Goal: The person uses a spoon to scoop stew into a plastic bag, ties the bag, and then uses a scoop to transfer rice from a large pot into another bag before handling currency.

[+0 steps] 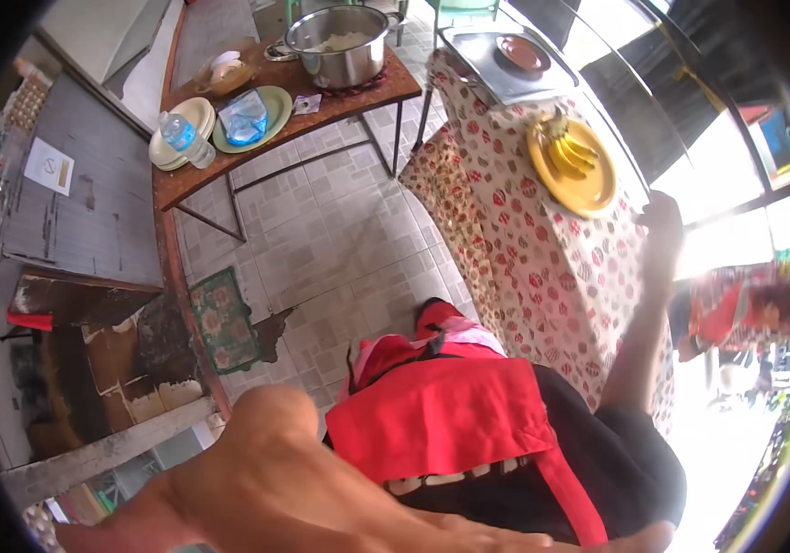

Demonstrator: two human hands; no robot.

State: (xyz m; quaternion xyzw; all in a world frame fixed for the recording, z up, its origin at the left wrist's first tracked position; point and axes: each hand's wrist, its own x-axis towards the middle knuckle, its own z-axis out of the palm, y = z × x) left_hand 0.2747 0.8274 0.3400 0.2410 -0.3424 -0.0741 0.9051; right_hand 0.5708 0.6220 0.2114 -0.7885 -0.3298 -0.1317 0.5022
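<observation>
My left hand (312, 484) is very close, filling the lower left. Its fingers stretch rightward along the bottom edge, partly cut off, and nothing shows in them. Beneath it is the red apron (436, 415) over my black shirt. My right arm reaches forward on the right. My right hand (662, 226) is at the right edge of the patterned tablecloth (542, 267), by a thin metal bar. Glare washes out its fingers, so any grip is unclear. Just left of it, a bunch of bananas (570, 155) lies on a yellow oval plate (593, 198).
A silver tray (478, 60) with a brown dish (524, 53) stands farther back. The brown table (358, 106) ahead-left carries a steel pot (344, 64), green plate (280, 103), blue packet (245, 118), stacked pale plates (163, 152) and water bottle (187, 140). A torn mat (224, 318) lies on the tiles.
</observation>
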